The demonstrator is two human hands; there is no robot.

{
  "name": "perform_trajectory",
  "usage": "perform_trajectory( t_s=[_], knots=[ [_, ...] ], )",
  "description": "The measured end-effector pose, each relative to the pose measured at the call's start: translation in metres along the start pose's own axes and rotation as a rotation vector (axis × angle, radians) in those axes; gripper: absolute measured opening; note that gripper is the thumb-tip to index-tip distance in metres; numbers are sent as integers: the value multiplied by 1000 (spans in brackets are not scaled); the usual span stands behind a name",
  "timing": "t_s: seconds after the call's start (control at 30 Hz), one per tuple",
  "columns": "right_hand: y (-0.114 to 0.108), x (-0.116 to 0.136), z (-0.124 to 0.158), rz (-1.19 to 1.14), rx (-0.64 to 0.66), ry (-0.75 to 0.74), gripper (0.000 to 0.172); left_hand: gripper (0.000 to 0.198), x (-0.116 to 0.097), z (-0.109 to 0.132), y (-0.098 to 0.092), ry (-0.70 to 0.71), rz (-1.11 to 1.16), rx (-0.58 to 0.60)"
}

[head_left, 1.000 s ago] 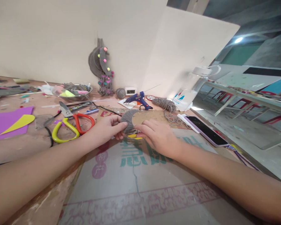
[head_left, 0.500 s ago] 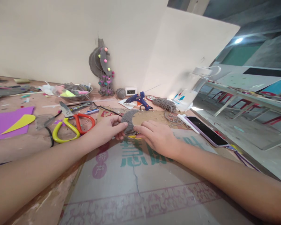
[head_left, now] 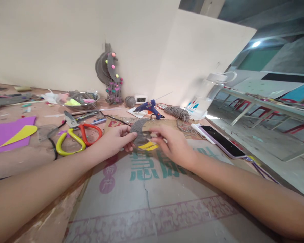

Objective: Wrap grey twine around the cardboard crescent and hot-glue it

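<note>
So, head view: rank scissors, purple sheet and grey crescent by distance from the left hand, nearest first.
1. Grey crescent: held in the left hand.
2. Scissors: left of that hand.
3. Purple sheet: far left, past the scissors, partly under a yellow piece.

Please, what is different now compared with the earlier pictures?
The right hand has drawn back slightly to the right from the grey crescent, so more of the yellow piece at its lower end shows. Whether that hand still touches anything is unclear. The left hand still pinches the grey crescent; scissors and glue gun stayed put.
</note>
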State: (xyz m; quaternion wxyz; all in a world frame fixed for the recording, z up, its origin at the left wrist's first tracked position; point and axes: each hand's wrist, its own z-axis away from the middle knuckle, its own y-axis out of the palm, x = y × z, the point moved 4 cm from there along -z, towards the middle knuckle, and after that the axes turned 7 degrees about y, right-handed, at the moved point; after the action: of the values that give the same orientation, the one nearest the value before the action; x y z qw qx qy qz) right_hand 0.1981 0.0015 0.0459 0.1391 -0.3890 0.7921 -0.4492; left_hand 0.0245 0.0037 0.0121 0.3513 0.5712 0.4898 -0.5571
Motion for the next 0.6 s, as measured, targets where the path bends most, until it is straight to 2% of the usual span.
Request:
perform_trajectory(
  t_s=[0.13,0.3,0.47,0.6],
  knots=[
    [4,-34,-4,-172,-90,235,27,21,0,0,0,-30,19,-18],
    [20,-59,-4,-192,-1,312,36,21,1,0,0,-23,8,-13],
    [9,-44,-7,-200,-25,256,24,21,2,0,0,-22,32,-26],
    [4,-26,-4,-300,68,160,25,21,1,0,-2,-21,74,-73]
  ],
)
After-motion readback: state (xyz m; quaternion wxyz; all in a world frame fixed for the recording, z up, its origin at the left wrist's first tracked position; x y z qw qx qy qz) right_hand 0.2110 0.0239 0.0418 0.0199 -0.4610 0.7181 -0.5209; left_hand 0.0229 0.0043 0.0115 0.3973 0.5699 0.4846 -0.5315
